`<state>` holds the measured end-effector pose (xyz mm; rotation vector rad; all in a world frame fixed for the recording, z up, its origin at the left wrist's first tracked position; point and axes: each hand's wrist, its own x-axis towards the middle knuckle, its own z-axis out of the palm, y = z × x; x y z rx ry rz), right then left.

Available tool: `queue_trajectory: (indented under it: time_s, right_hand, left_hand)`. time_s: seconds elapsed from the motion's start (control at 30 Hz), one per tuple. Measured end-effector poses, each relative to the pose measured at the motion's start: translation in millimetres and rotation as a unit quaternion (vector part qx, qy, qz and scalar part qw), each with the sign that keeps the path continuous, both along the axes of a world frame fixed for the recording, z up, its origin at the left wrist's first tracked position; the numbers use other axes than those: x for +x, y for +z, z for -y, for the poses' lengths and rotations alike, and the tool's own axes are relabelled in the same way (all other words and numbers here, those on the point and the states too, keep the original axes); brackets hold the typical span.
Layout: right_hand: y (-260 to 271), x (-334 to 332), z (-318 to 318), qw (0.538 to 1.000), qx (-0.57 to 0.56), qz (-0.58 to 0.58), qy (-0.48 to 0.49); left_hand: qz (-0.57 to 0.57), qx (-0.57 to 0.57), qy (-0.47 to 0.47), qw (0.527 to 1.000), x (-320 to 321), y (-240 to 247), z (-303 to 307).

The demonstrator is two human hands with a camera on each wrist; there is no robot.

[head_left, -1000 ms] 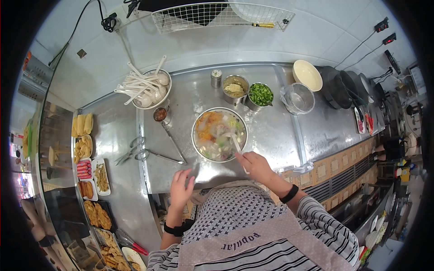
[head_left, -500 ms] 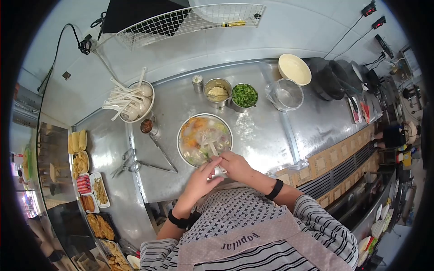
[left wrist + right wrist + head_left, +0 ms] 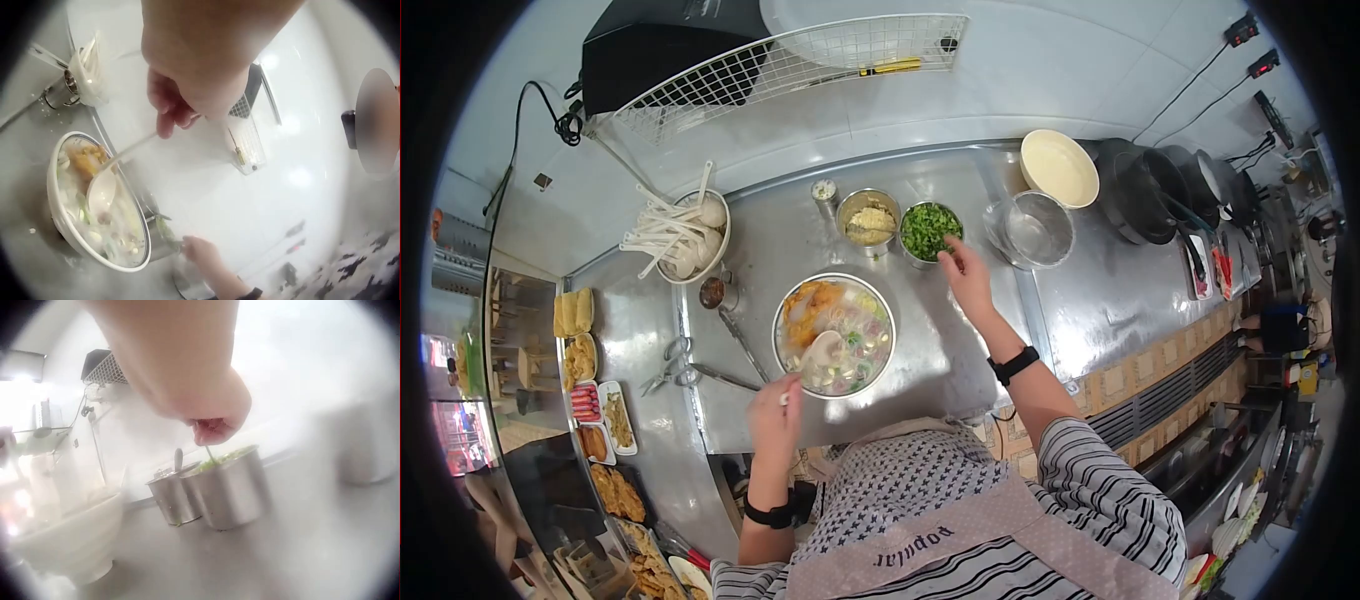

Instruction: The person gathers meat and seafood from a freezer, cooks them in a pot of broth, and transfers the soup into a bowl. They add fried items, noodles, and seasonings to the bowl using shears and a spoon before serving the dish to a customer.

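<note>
My left hand (image 3: 775, 420) grips the handle of a white spoon (image 3: 103, 190) just in front of a large round bowl (image 3: 778, 325). The spoon's wide end dips into pale soup with an orange-brown fried piece (image 3: 815, 305), white bits and green bits. Over a steel pot (image 3: 228, 494) of chopped greens (image 3: 928, 230), my right hand (image 3: 968, 285) pinches a thin handle (image 3: 210, 453) that runs down into the greens. The far end of that handle is hidden among them.
Beside the greens stand a steel pot of pale yellow paste (image 3: 870, 222) and a small shaker (image 3: 825, 192). A bowl of white spoons (image 3: 675, 240), scissors (image 3: 670, 368) and a small long-handled sauce cup (image 3: 718, 293) lie left. Further right are a clear-lined container (image 3: 1035, 230) and a cream bowl (image 3: 1060, 168).
Both hands came together at the spoon over the bowl's near edge. Now the left hand holds the spoon alone, and the right hand has moved up and right to the pot of greens.
</note>
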<state>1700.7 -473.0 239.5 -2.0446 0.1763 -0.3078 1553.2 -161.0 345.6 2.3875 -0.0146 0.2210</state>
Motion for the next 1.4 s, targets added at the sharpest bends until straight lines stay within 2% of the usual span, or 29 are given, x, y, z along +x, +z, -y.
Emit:
queue_trajectory:
  time_s: [0.1, 0.2, 0.23, 0.27, 0.3, 0.33, 0.37, 0.4, 0.47, 0.6, 0.8, 0.9, 1.0, 1.07, 1.1, 1.13, 1.23, 1.27, 1.33, 1.4]
  right_hand:
    - [9, 6, 15, 0.985, -0.139, 0.087, 0.056]
    - [7, 1, 19, 0.994, -0.091, 0.057, 0.028]
    - [2, 1, 20, 1.000, 0.030, 0.005, -0.005]
    - [-5, 0, 22, 0.987, 0.152, -0.046, -0.037]
    - [-10, 1, 25, 0.956, 0.270, -0.094, -0.067]
    - [-12, 1, 30, 0.938, 0.320, -0.100, -0.091]
    - [-13, -2, 36, 0.917, 0.368, -0.108, -0.114]
    - [-15, 2, 40, 0.892, 0.414, -0.115, -0.136]
    - [-24, 6, 43, 0.871, 0.459, -0.113, -0.132]
    - [-27, 6, 49, 0.845, 0.505, -0.110, -0.139]
    - [-13, 2, 58, 0.839, 0.517, -0.093, -0.139]
    - [10, -2, 54, 0.876, 0.464, -0.049, -0.124]
    - [22, -11, 45, 0.941, 0.328, -0.006, -0.077]
    - [23, -20, 38, 0.991, 0.133, 0.025, -0.018]
    - [24, -23, 35, 0.999, 0.033, 0.040, 0.012]
    - [27, -25, 32, 0.997, -0.012, 0.071, 0.032]
    - [39, -29, 25, 0.995, 0.040, 0.083, -0.037]
    - [35, -26, 26, 0.987, 0.136, 0.068, -0.060]
    - [14, -16, 34, 0.940, 0.323, 0.034, -0.105]
    - [-8, -10, 42, 0.946, 0.309, -0.035, -0.094]
  left_hand:
    - [-0.068, -0.150, 0.140, 0.976, -2, 6, -4]
    - [-0.101, -0.274, 0.203, 0.935, -2, 6, -11]
    - [-0.104, -0.319, 0.204, 0.920, 2, 3, -12]
    - [-0.105, -0.364, 0.205, 0.903, 8, 2, -13]
    - [-0.106, -0.366, 0.186, 0.906, 15, 1, -13]
    - [-0.108, -0.369, 0.170, 0.907, 23, 1, -7]
    - [-0.111, -0.372, 0.156, 0.908, 32, 3, 2]
    - [-0.131, -0.321, 0.133, 0.928, 52, 2, 18]
    - [-0.137, -0.363, 0.084, 0.918, 77, -6, 38]
    - [-0.132, -0.339, 0.052, 0.930, 113, -21, 73]
    - [-0.135, -0.326, 0.012, 0.936, 131, -24, 102]
    - [-0.124, -0.298, 0.004, 0.947, 138, -35, 112]
    - [-0.124, -0.283, 0.002, 0.951, 147, -44, 121]
    - [-0.125, -0.291, -0.005, 0.948, 152, -50, 128]
    - [-0.129, -0.301, -0.005, 0.945, 153, -51, 129]
    - [-0.132, -0.309, -0.005, 0.942, 153, -52, 130]
    - [-0.131, -0.327, -0.009, 0.936, 149, -50, 127]
    - [-0.129, -0.332, -0.011, 0.934, 145, -47, 124]
    - [-0.139, -0.350, -0.013, 0.926, 133, -37, 115]
    - [-0.137, -0.368, -0.005, 0.919, 119, -28, 101]
